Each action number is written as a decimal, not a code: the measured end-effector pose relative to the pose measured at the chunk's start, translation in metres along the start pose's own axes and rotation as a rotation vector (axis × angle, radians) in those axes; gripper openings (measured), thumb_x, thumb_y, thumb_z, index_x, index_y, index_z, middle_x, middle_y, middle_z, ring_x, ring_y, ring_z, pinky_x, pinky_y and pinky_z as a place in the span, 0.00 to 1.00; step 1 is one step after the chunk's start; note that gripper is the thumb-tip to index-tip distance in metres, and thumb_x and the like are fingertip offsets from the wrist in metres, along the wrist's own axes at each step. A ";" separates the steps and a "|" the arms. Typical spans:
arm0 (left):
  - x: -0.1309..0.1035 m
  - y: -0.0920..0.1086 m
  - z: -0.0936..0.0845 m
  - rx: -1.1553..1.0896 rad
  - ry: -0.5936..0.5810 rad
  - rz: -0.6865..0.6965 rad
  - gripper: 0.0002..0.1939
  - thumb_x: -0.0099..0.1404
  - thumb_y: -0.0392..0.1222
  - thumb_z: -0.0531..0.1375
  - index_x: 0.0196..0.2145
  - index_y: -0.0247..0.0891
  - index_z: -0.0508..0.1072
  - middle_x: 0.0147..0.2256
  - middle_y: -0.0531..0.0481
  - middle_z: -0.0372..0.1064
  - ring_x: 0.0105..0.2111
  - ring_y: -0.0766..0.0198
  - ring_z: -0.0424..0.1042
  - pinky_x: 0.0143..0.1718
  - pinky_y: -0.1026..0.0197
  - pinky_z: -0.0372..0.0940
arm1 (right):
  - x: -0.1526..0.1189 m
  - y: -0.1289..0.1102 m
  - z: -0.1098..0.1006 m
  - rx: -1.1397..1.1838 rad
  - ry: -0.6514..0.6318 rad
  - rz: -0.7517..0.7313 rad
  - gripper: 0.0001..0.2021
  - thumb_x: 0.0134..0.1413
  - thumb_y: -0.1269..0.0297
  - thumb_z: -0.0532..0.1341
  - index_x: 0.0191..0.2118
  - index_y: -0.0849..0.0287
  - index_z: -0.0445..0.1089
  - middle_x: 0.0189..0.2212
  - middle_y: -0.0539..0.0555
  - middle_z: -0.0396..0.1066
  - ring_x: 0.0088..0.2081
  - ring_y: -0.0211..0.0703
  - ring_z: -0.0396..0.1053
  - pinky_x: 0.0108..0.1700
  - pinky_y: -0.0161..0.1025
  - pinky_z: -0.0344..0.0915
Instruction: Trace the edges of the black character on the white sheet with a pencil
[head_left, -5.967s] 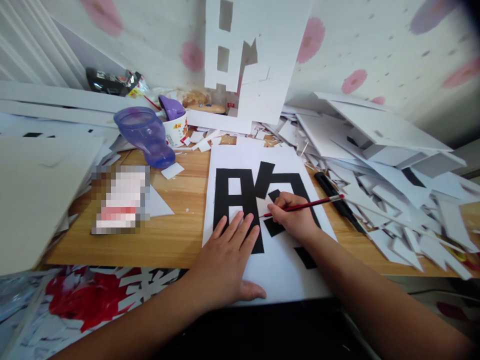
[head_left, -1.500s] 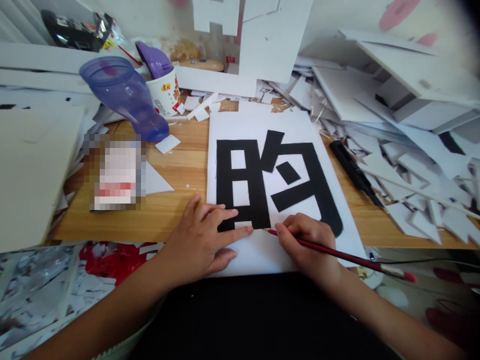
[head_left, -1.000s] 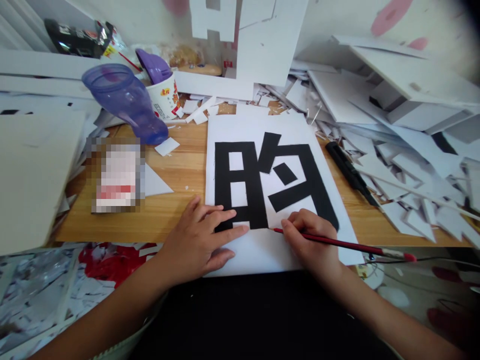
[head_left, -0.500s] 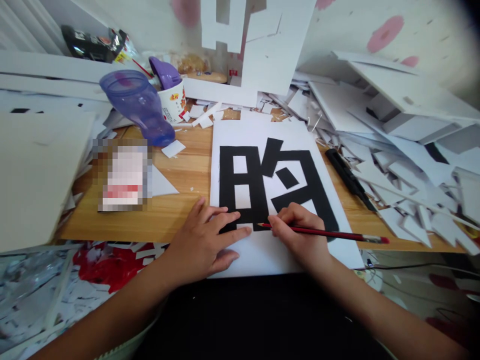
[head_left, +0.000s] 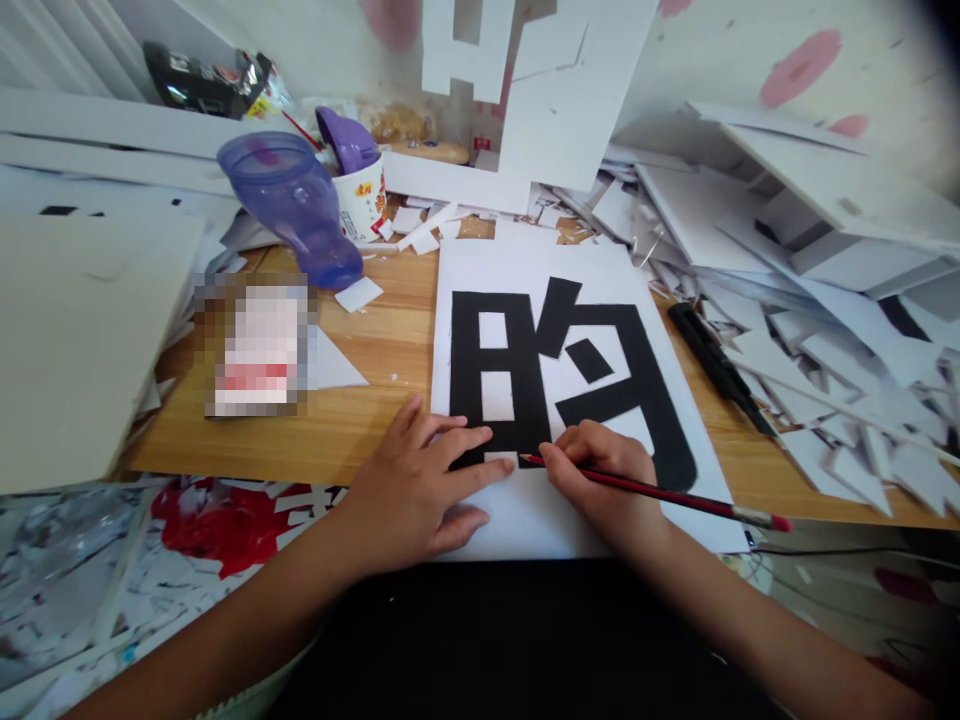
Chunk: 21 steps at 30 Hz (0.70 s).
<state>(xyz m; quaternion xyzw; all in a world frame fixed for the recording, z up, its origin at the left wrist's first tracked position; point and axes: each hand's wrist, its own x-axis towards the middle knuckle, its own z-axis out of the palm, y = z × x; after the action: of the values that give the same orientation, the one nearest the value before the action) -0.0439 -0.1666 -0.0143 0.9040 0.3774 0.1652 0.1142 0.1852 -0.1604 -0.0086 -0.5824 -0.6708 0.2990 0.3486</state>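
A white board [head_left: 495, 520] lies at the table's front edge, with a black cut-out character [head_left: 466, 400] flat on it. My left hand [head_left: 424, 480] spreads its fingers over the lower left of the character, fingertips resting on the black piece and the board. In my right hand [head_left: 604, 470] is a red-and-black pencil [head_left: 675, 495], gripped near its sharpened end. The pencil tip touches or nearly touches the bottom edge of the character's left half, just right of my left fingertips. Its eraser end points right.
A black utility knife [head_left: 716, 360] lies right of the board, beside piled white offcuts [head_left: 810, 400]. Left are a blue-purple plastic bottle [head_left: 300, 210], a paper cup [head_left: 364, 205] and a blurred-out rectangular item [head_left: 259, 345]. White cut-out boards [head_left: 562, 110] stand at the back.
The whole view has shifted slightly, so things appear a little further right. Both hands keep nearly the same place on the board, and the pencil tip stays by the character's lower edge.
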 end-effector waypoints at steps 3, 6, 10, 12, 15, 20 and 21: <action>0.000 0.000 0.000 -0.006 0.007 -0.009 0.24 0.62 0.50 0.60 0.56 0.52 0.68 0.56 0.50 0.67 0.53 0.50 0.62 0.61 0.34 0.42 | 0.000 0.000 -0.002 -0.009 -0.026 -0.068 0.16 0.50 0.67 0.61 0.17 0.56 0.57 0.16 0.48 0.67 0.18 0.34 0.63 0.20 0.33 0.55; 0.001 0.000 0.000 -0.010 0.019 -0.022 0.24 0.61 0.50 0.61 0.55 0.48 0.69 0.55 0.50 0.68 0.53 0.50 0.63 0.62 0.36 0.42 | 0.001 0.001 -0.003 -0.018 -0.039 -0.143 0.15 0.50 0.69 0.60 0.17 0.57 0.58 0.16 0.47 0.67 0.17 0.32 0.62 0.20 0.31 0.55; 0.001 0.000 0.000 -0.032 0.056 -0.023 0.23 0.59 0.51 0.62 0.50 0.41 0.72 0.53 0.49 0.70 0.52 0.51 0.65 0.63 0.40 0.42 | 0.000 0.003 -0.004 -0.013 -0.045 -0.184 0.16 0.50 0.70 0.60 0.16 0.57 0.56 0.15 0.47 0.66 0.17 0.32 0.61 0.20 0.32 0.54; 0.001 0.000 0.000 -0.041 0.076 -0.025 0.21 0.59 0.51 0.62 0.48 0.40 0.72 0.53 0.49 0.70 0.52 0.51 0.66 0.63 0.42 0.45 | 0.000 0.004 -0.004 0.026 -0.052 -0.162 0.16 0.50 0.70 0.61 0.16 0.56 0.56 0.15 0.47 0.65 0.17 0.33 0.62 0.20 0.32 0.55; 0.001 0.001 0.000 -0.048 0.099 -0.025 0.19 0.58 0.50 0.63 0.45 0.39 0.73 0.53 0.48 0.70 0.53 0.51 0.66 0.62 0.43 0.48 | 0.001 0.003 -0.004 0.163 -0.031 -0.050 0.16 0.51 0.67 0.62 0.18 0.55 0.57 0.16 0.48 0.66 0.19 0.36 0.64 0.21 0.34 0.58; 0.001 0.002 0.000 -0.049 0.108 -0.019 0.15 0.57 0.49 0.63 0.39 0.38 0.73 0.53 0.47 0.71 0.52 0.50 0.67 0.61 0.43 0.51 | 0.004 -0.005 0.002 0.187 -0.013 0.107 0.15 0.51 0.62 0.63 0.19 0.56 0.61 0.17 0.49 0.68 0.21 0.38 0.66 0.23 0.35 0.61; 0.001 0.002 0.000 -0.047 0.111 -0.016 0.14 0.57 0.49 0.63 0.38 0.38 0.73 0.53 0.47 0.71 0.52 0.50 0.68 0.61 0.43 0.51 | 0.004 -0.008 0.004 0.162 -0.027 0.105 0.14 0.50 0.62 0.64 0.19 0.56 0.62 0.18 0.49 0.69 0.21 0.37 0.66 0.23 0.35 0.61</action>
<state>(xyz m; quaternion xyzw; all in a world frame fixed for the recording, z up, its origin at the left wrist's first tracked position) -0.0417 -0.1670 -0.0135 0.8875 0.3865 0.2229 0.1154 0.1772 -0.1575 -0.0039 -0.5826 -0.6177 0.3776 0.3694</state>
